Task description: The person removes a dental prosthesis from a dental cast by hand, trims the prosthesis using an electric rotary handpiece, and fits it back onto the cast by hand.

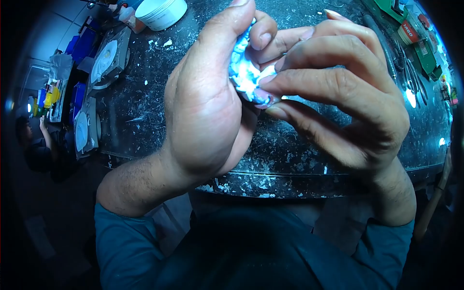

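Above the near part of the bench, my left hand (205, 99) is wrapped round a small lumpy blue-and-white piece (241, 65), its thumb along the left side. Strong light washes out the middle of this piece, so its exact kind cannot be told. From the right, my right hand (345, 87) reaches in with bent fingers. Its fingertips and thumb close in at the lower right edge of the piece, touching it there. Whether they also pinch something small is hidden by the glare.
The dark bench (145, 116) is speckled with white bits. At the back stands a white tub (161, 13). Several long tools (411, 72) lie at right beside green boxes (427, 58). Grey blocks with white tops (104, 60) line the left edge. Another person (38, 145) is at far left.
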Tool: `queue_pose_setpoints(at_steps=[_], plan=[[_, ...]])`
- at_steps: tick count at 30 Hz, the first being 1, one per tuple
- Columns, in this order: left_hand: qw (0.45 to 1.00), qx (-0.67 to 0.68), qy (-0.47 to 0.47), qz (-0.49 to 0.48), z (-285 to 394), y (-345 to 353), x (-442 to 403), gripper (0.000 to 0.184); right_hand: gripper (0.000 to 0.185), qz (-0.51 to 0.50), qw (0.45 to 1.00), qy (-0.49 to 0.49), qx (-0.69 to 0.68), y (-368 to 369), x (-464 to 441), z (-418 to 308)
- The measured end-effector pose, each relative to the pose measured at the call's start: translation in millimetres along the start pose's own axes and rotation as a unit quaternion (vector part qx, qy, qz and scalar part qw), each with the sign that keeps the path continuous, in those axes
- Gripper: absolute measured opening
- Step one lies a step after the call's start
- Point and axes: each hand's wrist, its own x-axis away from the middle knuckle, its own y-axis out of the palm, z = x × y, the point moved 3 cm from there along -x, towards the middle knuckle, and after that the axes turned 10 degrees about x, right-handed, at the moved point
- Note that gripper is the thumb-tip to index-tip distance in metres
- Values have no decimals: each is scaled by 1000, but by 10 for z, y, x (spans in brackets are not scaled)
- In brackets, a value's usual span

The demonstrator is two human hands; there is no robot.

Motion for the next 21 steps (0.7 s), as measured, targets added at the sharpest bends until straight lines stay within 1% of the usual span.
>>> queue_pose_setpoints(at_steps=[1,2,4,5,7,8,10,11,13,14,17,21], plan=[[1000,17,2,5,-14,-5,11,31,31,-2,1000,0,1,3,0,0],[999,37,-10,-10,1,28,15,31,30,-3,1000,0,2,6,0,0],[999,32,-12,-19,7,17,20,31,30,-5,1000,4,4,9,-2,-4],[1000,7,-2,-13,-2,-35,13,31,30,-6,1000,4,6,10,-4,-4],[999,-25,-14,-21,22,-75,-15,30,30,-4,1000,8,5,25,3,1],[998,-31,-36,-35,63,-70,-30,30,30,-3,1000,10,5,34,3,-5],[999,-29,-41,-16,90,21,-40,30,29,0,1000,15,1,34,13,-15],[999,-20,-24,16,63,126,-28,30,29,1,1000,17,2,35,21,-19],[998,-53,6,37,62,156,-13,30,29,3,1000,20,1,42,29,-23],[995,-94,19,28,77,113,6,31,29,3,1000,21,0,36,32,-29],[995,-52,-17,-81,72,-40,-23,31,29,7,1000,25,0,42,38,-54],[999,-5,-29,-15,56,26,9,30,29,12,999,36,0,42,47,-62]])
